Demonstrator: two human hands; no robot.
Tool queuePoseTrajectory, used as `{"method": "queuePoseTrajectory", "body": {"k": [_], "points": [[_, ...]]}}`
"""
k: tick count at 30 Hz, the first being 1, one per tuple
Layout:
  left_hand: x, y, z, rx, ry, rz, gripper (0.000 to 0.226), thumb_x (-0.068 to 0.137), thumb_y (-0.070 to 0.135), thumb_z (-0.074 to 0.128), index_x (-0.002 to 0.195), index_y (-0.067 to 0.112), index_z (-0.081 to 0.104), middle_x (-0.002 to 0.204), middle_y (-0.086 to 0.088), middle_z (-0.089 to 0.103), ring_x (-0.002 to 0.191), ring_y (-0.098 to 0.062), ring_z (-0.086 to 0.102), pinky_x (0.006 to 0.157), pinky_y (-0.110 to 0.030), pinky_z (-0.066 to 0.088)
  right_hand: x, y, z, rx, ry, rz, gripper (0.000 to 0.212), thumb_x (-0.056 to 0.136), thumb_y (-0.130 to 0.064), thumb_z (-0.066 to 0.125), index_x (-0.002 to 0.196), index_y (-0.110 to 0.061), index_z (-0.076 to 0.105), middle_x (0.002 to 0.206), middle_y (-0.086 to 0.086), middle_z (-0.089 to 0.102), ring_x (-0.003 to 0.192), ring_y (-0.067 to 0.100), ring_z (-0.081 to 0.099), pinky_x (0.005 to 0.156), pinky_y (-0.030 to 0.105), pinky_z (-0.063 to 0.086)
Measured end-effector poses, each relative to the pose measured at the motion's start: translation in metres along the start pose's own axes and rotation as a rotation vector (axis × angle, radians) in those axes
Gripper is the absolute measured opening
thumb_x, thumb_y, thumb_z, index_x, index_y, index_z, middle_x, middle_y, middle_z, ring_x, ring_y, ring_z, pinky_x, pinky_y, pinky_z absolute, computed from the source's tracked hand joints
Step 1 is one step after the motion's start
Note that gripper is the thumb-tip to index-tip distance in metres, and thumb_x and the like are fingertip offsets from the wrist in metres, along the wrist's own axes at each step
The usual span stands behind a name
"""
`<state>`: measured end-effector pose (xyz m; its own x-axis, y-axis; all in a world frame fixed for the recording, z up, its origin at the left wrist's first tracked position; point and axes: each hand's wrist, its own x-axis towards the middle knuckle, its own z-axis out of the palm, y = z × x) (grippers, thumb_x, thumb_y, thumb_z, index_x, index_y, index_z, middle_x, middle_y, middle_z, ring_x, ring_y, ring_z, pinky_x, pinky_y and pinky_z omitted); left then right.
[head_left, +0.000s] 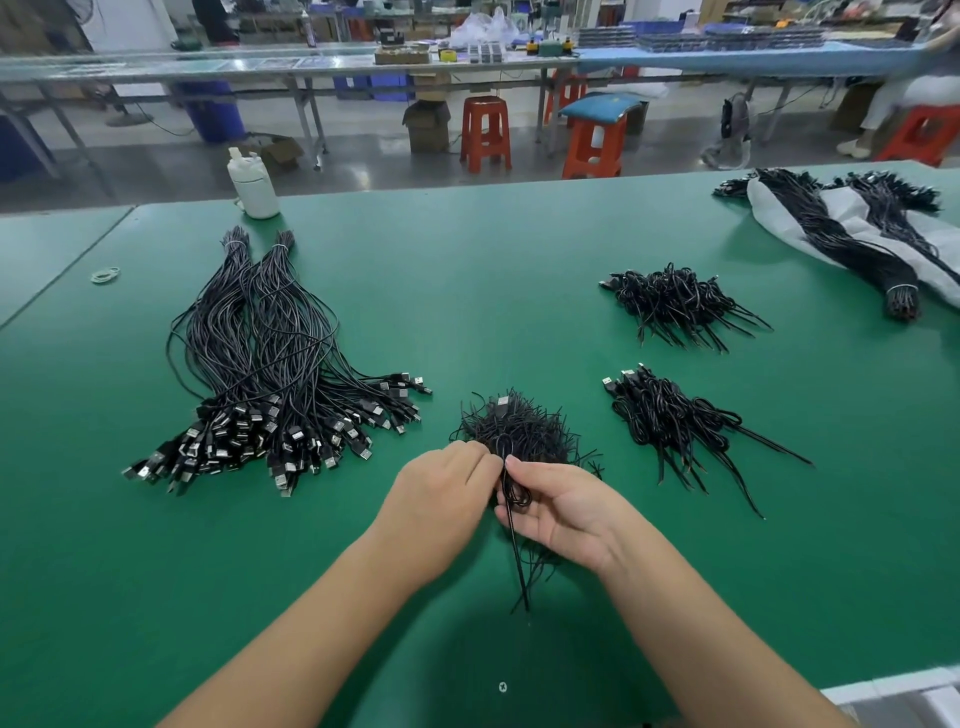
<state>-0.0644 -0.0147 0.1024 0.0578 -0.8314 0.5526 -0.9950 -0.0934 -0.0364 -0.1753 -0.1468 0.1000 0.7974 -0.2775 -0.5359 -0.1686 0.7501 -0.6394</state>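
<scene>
**Item in hand: one black USB cable, part-coiled, held over the tie heap**

1. Forearms: both bare, coming in from the near edge and converging, with the wrists lifted clear of the green table (519, 649).
2. Left hand (441, 499): its back faces the camera. The fingers curl inward and the tips pinch the top of the coil. What lies under the palm is hidden.
3. Right hand (561, 514): the palm is turned up and leftward. The thumb presses on the loops and the fingers cup narrowly behind them.
4. USB cable (515, 493): small loops are gathered between the two sets of fingertips, with the loose tail trailing below them toward the person. The two-handed hold probably keeps the loops from springing open before binding.
5. Heap of short black ties (524, 431): just beyond the fingertips, with one plug lying on top. It probably sits there so a tie can be reached without releasing the coil.
6. Nearer coiled pile (670, 421) and farther coiled pile (675, 306): both to the right of the fingers and apart from each other. These are judged to be finished stock.
7. Uncoiled cable bundles (275, 374): left of the fingers, with plugs fanned toward the person and the far ends banded. These are judged to be the feed supply.
8. Far from the fingers: rubber bands (105, 274) and a white bottle (254, 187) to the left. More banded bundles (852, 244) lie on a white bag to the right. Orange stools (485, 132) stand past the table.
</scene>
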Motion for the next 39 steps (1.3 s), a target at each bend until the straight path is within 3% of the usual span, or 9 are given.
{"method": "queuePoseTrajectory", "body": {"k": [11,15,17,19,21,25,30,34,39], "points": [[0.001,0.004,-0.006,-0.189,-0.024,-0.207,0.009,0.088,0.020,0.061,0.082,0.014,0.063,0.076,0.004,0.060,0.063,-0.016,0.056,0.054,-0.032,0.048,0.002,0.003,0.000,0.011,-0.012,0.058,0.017,0.079,-0.019,0.076,0.084,-0.002,0.073,0.077,0.012,0.069,0.063,0.019,0.066,0.062,0.033,0.060],[0.006,0.001,-0.008,-0.497,-0.100,-0.628,0.018,0.083,0.020,0.070,0.074,0.027,0.056,0.061,0.017,0.051,0.054,-0.005,0.042,0.052,-0.021,0.031,0.000,0.003,-0.005,-0.608,0.190,-0.431,0.023,0.095,-0.012,0.065,0.115,-0.022,0.067,0.117,0.005,0.065,0.085,0.012,0.067,0.079,0.034,0.060],[0.010,-0.005,-0.006,-0.697,-0.137,-0.802,0.020,0.082,0.016,0.070,0.068,0.025,0.057,0.050,0.013,0.044,0.049,-0.007,0.034,0.051,-0.024,0.029,-0.004,0.002,-0.007,-0.951,0.120,-0.710,0.038,0.090,-0.007,0.067,0.115,-0.035,0.065,0.130,-0.009,0.058,0.101,0.004,0.062,0.088,0.027,0.054],[0.012,-0.009,-0.006,-0.803,-0.165,-0.870,0.022,0.083,0.011,0.069,0.067,0.023,0.059,0.050,0.011,0.043,0.050,-0.011,0.034,0.053,-0.028,0.030,-0.006,0.001,-0.003,-1.089,0.074,-0.804,0.030,0.089,-0.015,0.071,0.108,-0.038,0.070,0.123,-0.018,0.063,0.107,0.000,0.060,0.090,0.021,0.049],[0.015,-0.007,-0.011,-0.770,-0.176,-0.826,0.023,0.085,0.012,0.068,0.069,0.024,0.056,0.053,0.011,0.045,0.050,-0.009,0.035,0.053,-0.026,0.032,-0.004,0.001,0.000,-1.128,0.152,-0.807,0.016,0.091,-0.025,0.070,0.088,-0.041,0.071,0.093,-0.015,0.069,0.088,0.004,0.061,0.081,0.027,0.049],[0.014,0.004,-0.018,-0.324,-0.147,-0.455,0.010,0.093,0.019,0.060,0.087,0.022,0.052,0.083,0.009,0.053,0.065,-0.016,0.051,0.061,-0.029,0.041,-0.002,-0.002,0.005,-1.040,0.201,-0.666,0.039,0.097,-0.029,0.061,0.060,-0.023,0.053,0.053,-0.011,0.046,0.053,0.007,0.035,0.054,0.029,0.031],[0.014,0.002,-0.015,-0.413,-0.155,-0.445,0.001,0.096,0.017,0.060,0.095,0.017,0.060,0.091,0.007,0.058,0.081,-0.013,0.054,0.075,-0.026,0.042,-0.007,-0.004,0.004,-1.030,0.149,-0.665,0.037,0.101,-0.025,0.056,0.067,-0.010,0.050,0.061,-0.002,0.044,0.059,0.012,0.036,0.058,0.032,0.029],[0.013,0.003,-0.014,-0.570,-0.106,-0.558,0.009,0.091,0.014,0.068,0.088,0.022,0.066,0.077,0.016,0.060,0.073,0.007,0.052,0.066,-0.006,0.035,-0.009,-0.006,0.003,-1.022,0.154,-0.674,0.038,0.101,-0.024,0.055,0.064,-0.020,0.047,0.058,-0.010,0.040,0.057,0.008,0.034,0.055,0.026,0.028],[0.012,0.000,-0.017,-0.535,-0.110,-0.453,0.009,0.091,0.014,0.067,0.088,0.021,0.062,0.081,0.013,0.059,0.076,0.002,0.052,0.068,-0.009,0.035,-0.010,-0.006,0.003,-0.993,0.094,-0.619,0.036,0.102,-0.024,0.053,0.069,-0.017,0.062,0.060,-0.005,0.050,0.059,0.011,0.040,0.059,0.030,0.033]]}}
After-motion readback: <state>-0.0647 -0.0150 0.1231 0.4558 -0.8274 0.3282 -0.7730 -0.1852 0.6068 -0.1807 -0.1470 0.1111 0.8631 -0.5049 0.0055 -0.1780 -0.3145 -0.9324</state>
